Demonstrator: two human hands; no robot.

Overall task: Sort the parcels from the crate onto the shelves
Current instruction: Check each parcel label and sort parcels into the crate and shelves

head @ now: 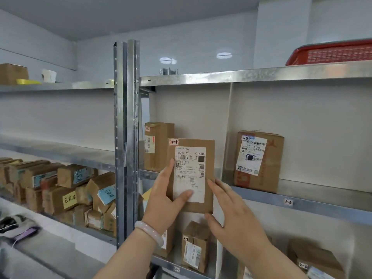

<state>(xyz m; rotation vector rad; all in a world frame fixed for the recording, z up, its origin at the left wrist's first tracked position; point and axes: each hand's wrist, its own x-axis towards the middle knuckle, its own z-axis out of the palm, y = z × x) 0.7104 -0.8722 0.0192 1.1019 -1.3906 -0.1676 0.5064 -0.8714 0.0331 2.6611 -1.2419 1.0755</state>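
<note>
parcel (191,174) tagged 1-1, centre of frame, upright, held in front of the middle shelf (326,208). left hand (165,200) grips its lower left edge, thumb across the label. right hand (235,216) flat, fingers straight against the lower right edge. another 1-1 box (159,146) stands behind.

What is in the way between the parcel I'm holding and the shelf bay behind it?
Nothing visible. The parcel in the left hand faces a free gap: one upright box stands at that bay's left, the white divider at its right.
</note>
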